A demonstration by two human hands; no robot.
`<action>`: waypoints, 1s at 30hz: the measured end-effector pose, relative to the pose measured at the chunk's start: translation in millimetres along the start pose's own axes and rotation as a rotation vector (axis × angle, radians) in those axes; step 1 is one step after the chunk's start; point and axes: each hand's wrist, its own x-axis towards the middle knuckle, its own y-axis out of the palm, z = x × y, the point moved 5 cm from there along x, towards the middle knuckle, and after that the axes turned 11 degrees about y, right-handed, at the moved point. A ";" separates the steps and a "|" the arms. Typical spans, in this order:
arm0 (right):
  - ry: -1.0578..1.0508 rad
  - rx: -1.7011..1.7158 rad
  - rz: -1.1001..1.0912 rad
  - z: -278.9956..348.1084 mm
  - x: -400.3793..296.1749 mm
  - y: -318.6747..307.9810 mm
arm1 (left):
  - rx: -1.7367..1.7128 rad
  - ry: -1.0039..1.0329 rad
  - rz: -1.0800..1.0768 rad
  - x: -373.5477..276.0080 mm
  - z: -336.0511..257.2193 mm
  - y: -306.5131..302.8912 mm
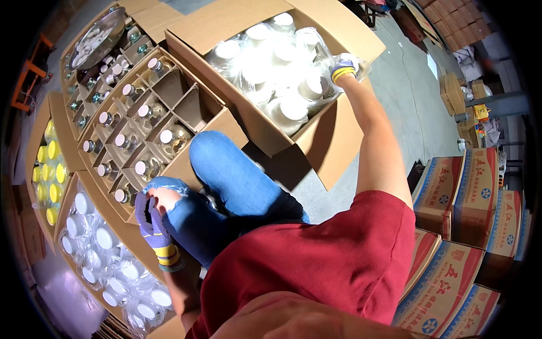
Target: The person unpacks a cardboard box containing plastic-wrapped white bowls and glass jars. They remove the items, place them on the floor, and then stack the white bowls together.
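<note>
My right hand (344,70), in a purple work glove with a yellow cuff, is at the right side of a clear plastic bag (325,53) in an open cardboard box (237,112). White round-topped plastic pieces (284,51) fill the bag, overexposed by bright light. Glare and plastic hide whether the fingers grip one. My left hand (154,226), gloved alike, hovers by my bent knee (173,190) with fingers curled apart and nothing visible in them. Beside it stands a divided carton (224,111) of glass jars (171,142) with white lids, one per occupied cell.
At left are boxes of bagged white-lidded containers (106,237) and yellow-lidded ones (53,149). A metal bowl of small white pieces (91,42) rests on another divided carton (87,99). Printed cartons (440,279) are stacked at right. An orange metal frame (29,80) stands far left.
</note>
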 end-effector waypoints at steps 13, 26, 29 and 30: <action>0.129 1.392 -0.063 -6.5 140.4 -87.8 | 0.087 -0.036 0.069 22.2 6.7 23.8; -0.173 0.076 0.094 87.2 115.4 120.7 | 0.136 -0.135 0.028 54.1 -15.8 29.5; -0.240 -0.035 0.281 69.3 130.3 143.1 | 0.126 -0.085 0.022 64.1 -10.8 30.8; -0.362 -0.036 0.309 79.8 116.4 115.9 | 0.197 -0.072 0.011 59.7 -15.3 21.6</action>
